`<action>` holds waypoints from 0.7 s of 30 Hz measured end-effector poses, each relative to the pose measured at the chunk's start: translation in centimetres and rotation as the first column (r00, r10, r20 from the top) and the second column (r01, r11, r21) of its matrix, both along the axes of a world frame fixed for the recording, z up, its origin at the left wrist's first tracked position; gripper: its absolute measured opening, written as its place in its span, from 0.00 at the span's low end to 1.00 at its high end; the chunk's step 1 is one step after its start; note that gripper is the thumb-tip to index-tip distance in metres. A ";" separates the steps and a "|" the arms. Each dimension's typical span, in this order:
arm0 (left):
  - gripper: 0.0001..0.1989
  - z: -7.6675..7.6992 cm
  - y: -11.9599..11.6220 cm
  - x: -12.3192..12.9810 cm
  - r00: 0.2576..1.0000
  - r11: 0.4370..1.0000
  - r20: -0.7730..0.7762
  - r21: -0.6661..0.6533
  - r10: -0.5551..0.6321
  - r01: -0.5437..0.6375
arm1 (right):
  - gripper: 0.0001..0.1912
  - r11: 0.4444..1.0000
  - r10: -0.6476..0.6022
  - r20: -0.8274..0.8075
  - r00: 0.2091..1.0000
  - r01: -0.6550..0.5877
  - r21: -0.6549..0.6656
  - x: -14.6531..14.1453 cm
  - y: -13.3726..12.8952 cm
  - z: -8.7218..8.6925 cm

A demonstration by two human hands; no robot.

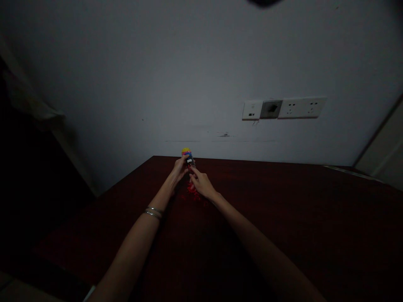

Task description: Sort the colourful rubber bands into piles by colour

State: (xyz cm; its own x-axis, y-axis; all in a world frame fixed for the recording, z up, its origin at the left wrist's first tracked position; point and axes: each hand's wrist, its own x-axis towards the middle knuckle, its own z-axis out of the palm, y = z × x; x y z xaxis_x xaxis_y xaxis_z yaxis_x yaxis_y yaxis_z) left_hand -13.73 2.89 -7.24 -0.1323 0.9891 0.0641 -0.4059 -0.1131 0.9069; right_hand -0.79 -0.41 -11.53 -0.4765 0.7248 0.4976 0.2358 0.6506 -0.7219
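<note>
My left hand [180, 167] is wrapped round a small clear container [189, 160] with a pale label, held tilted above the dark red table. Yellow, pink and blue layers [186, 152] show at its far end; what they are made of is too small to tell. My right hand [201, 183] is at the container's near end, its fingers bent together close to something red there. Whatever those fingers hold is too small to make out. Beneath and beside the right hand, several small bright red pieces [192, 189] lie loose in a little heap on the table.
The dark red wooden table [267, 201] runs back to a grey-white wall [195, 75]. Sockets and a switch panel [284, 109] are set in the wall at right. Pale cloth [31, 98] hangs at far left, beyond the table's left edge. The room is dim.
</note>
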 end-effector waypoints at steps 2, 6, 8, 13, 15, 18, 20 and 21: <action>0.12 -0.1 0.0 0.0 1.000 1.000 -0.009 -0.009 0.014 -0.014 | 0.18 1.000 -0.011 -0.057 0.998 0.011 0.005 0.0 0.0 0.1; 0.13 -0.1 0.1 0.3 0.999 0.999 -0.021 -0.019 0.046 -0.046 | 0.15 0.997 -0.076 -0.193 0.978 0.072 -0.030 0.3 0.4 0.2; 0.14 -0.1 0.2 0.3 0.995 0.996 -0.038 -0.015 0.089 -0.090 | 0.13 0.994 -0.106 -0.215 0.971 0.097 -0.049 0.5 0.6 0.2; 0.15 -0.2 0.5 -0.3 0.981 0.985 -0.082 0.028 0.174 -0.172 | 0.08 0.992 -0.079 -0.093 0.993 0.069 -0.102 0.7 1.0 -0.6; 0.15 -0.3 0.6 -0.6 0.972 0.980 -0.122 0.049 0.199 -0.194 | 0.08 0.988 -0.047 -0.029 0.998 0.042 -0.148 0.9 1.1 -1.0; 0.17 -0.2 0.6 -0.7 0.963 0.977 -0.175 0.097 0.206 -0.191 | 0.15 0.990 -0.010 0.053 0.999 0.017 -0.143 1.3 1.3 -1.3; 0.18 -0.2 0.5 -0.6 0.960 0.974 -0.187 0.130 0.207 -0.185 | 0.18 0.997 -0.013 0.101 0.995 0.021 -0.076 1.5 1.3 -1.3; 0.18 -0.1 0.4 -0.5 0.960 0.973 -0.183 0.134 0.211 -0.189 | 0.19 0.999 -0.027 0.113 0.993 0.032 -0.039 1.5 1.3 -1.1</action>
